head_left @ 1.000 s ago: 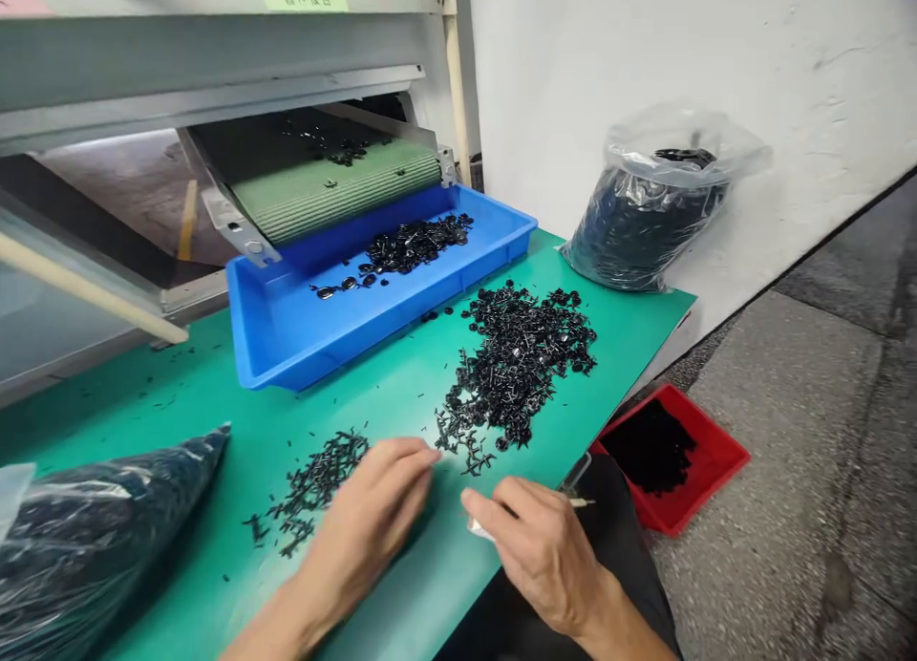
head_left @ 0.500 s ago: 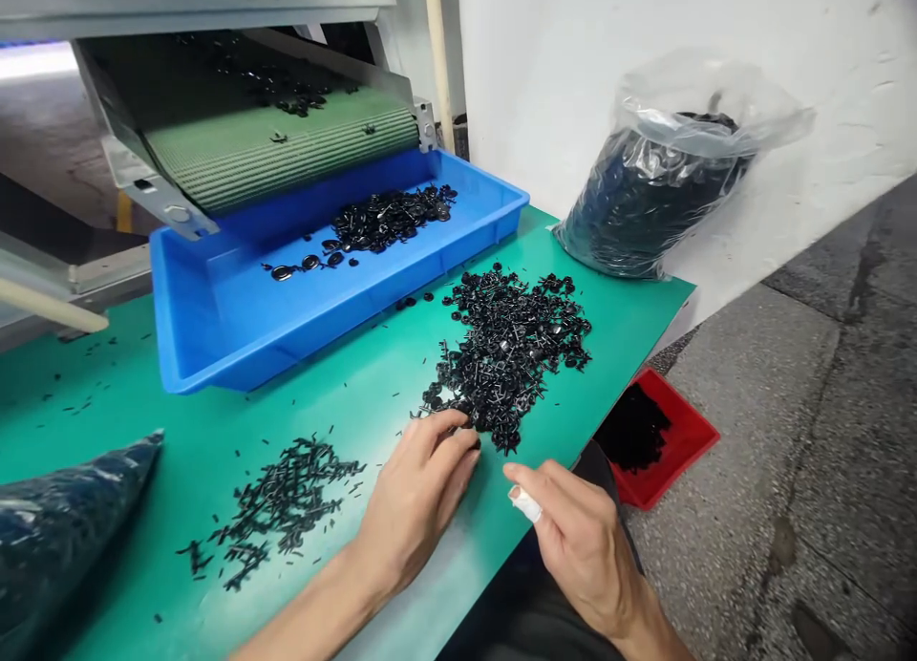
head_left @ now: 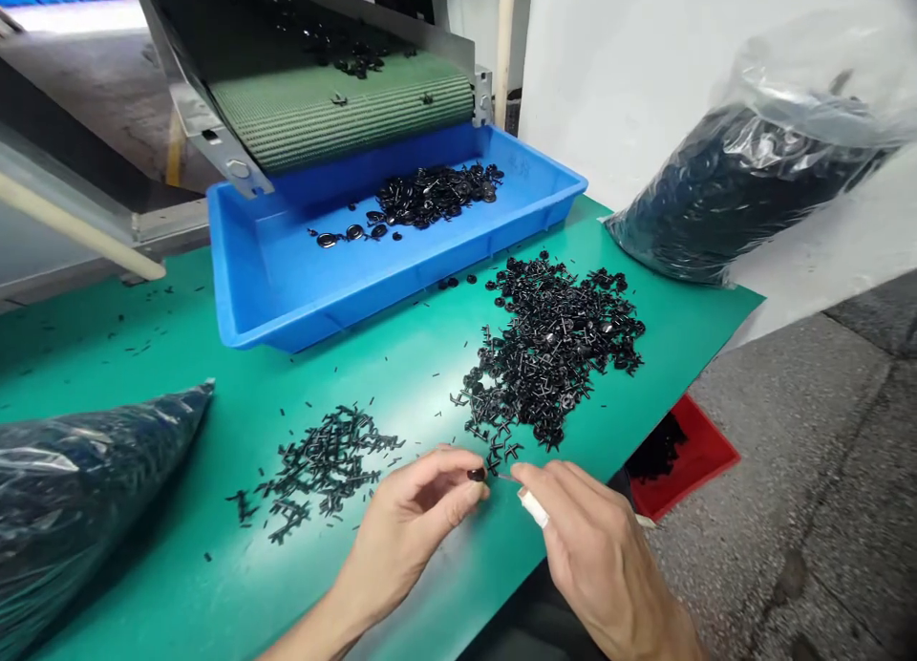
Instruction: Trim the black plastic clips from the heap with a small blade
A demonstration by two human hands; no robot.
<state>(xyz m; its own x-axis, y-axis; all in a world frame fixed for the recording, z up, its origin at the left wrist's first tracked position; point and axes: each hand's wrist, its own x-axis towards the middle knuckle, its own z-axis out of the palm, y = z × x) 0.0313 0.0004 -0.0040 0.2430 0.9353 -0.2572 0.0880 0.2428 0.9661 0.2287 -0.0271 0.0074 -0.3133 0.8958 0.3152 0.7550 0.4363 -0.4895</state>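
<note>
The left hand [head_left: 419,518] is bare, with slim fingers, and the forearm behind it is uncovered down to where the view cuts it off. The right hand [head_left: 602,537] is bare apart from a narrow white wrapping of tape or bandage [head_left: 534,508], wound snugly round one digit, apparently the thumb; its weave is too small to make out. Ridges of knuckle and tendon show across that hand's back. Past the near edge of the smooth green counter [head_left: 401,384], dark, matt cloth [head_left: 534,613] covers the lap, probably trousers.
</note>
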